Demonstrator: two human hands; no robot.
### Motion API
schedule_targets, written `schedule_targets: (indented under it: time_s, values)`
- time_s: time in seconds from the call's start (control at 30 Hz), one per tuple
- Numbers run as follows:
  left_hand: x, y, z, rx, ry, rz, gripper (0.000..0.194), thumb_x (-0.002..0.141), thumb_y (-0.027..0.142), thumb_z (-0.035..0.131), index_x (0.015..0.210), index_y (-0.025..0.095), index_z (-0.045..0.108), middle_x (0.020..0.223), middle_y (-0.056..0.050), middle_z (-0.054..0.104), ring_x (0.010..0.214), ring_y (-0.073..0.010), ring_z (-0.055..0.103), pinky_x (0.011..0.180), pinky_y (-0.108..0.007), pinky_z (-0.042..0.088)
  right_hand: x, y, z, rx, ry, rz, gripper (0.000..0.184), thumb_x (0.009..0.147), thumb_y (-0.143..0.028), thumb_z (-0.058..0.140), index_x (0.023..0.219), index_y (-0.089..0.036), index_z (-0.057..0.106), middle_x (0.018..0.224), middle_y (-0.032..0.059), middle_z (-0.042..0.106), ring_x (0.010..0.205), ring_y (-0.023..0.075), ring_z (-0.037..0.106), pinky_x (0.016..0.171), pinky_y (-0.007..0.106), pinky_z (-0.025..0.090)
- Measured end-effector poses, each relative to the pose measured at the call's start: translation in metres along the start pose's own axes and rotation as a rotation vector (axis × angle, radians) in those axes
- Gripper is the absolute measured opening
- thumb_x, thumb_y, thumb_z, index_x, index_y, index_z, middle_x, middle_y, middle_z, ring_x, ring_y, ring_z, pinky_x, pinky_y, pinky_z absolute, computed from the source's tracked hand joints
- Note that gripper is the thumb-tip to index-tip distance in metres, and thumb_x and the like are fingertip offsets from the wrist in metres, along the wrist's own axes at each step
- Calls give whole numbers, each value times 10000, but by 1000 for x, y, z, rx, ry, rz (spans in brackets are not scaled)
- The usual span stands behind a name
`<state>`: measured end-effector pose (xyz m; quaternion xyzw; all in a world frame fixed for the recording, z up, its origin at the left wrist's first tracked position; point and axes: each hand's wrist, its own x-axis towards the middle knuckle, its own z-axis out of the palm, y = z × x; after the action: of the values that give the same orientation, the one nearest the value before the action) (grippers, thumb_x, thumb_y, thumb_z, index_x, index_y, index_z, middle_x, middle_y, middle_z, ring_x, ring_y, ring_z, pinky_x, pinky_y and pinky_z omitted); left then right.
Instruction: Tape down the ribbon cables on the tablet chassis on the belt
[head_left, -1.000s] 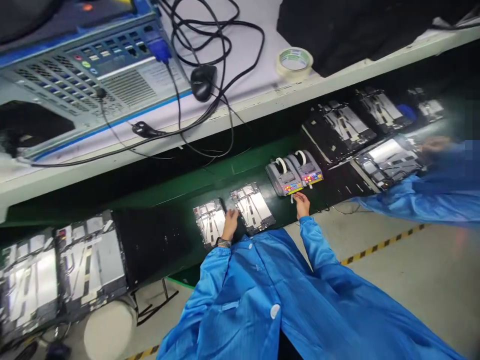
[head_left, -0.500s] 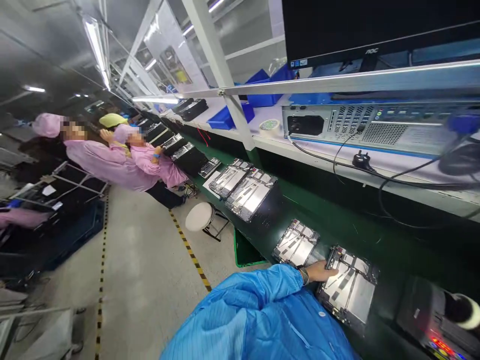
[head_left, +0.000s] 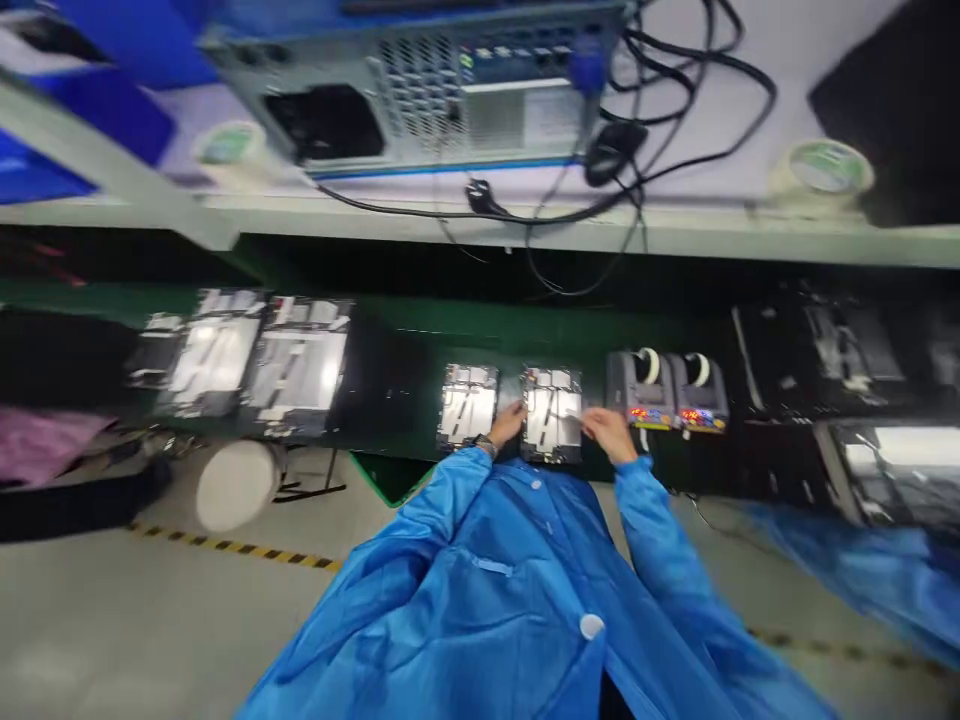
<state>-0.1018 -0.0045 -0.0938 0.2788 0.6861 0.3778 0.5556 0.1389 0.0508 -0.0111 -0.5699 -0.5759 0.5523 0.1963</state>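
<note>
Left hand (head_left: 507, 424) and right hand (head_left: 609, 432) flank a silver rectangular metal panel (head_left: 552, 413), grip too blurred to tell; a slip could hit the neighbouring panel (head_left: 468, 405).

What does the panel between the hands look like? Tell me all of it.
This rectangular panel lies flat on the dark green workbench. Its face shows silvery metal sheets and dark strips, blurred. The left hand and right hand reach its opposite long edges, seemingly touching.
</note>
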Motion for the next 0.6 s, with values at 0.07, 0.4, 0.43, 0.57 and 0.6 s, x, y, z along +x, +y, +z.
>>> schedule_targets:
  time_s: [0.07, 0.4, 0.43, 0.57, 0.6]
  values:
    - [12, -8, 2, -1, -10, -23, 398, 891, 460, 658, 1161, 175, 718, 1245, -148, 726, 1235, -294, 634, 1134, -487, 430, 40, 2, 18, -32, -86, 68, 391, 781, -534, 718, 675, -160, 671, 600, 44, 640, 557, 155, 563, 563, 280, 459]
    - [43, -18, 0, 11, 67, -19, 369, 919, 451, 613, 1099, 155, 741, 1104, -129, 755, 1056, -252, 685, 1035, -444, 494, 116, 9, 70, -447, -203, 70, 108, 816, -225, 706, 784, -132, 752, 724, 45, 721, 690, 136, 625, 635, 206, 425]
    - [45, -18, 0, 16, 66, -17, 368, 919, 450, 613, 1098, 155, 743, 1098, -129, 755, 1067, -255, 681, 1041, -446, 489, 118, 10, 71, -461, -205, 78, 103, 811, -221, 713, 778, -132, 752, 722, 47, 721, 685, 137, 625, 634, 208, 423]
    - [49, -20, 0, 25, 56, -10, 352, 927, 423, 597, 1094, 148, 740, 1105, -129, 757, 1057, -249, 680, 1026, -431, 497, 125, 10, 74, -488, -206, 98, 122, 815, -233, 716, 771, -127, 756, 693, 47, 712, 646, 132, 611, 626, 209, 413]
    - [49, -21, 0, 25, 54, -9, 345, 931, 412, 587, 1092, 147, 739, 1111, -129, 756, 1045, -244, 683, 1015, -423, 504, 126, 10, 75, -492, -205, 102, 129, 819, -236, 712, 775, -125, 759, 688, 47, 710, 644, 130, 611, 628, 207, 413]
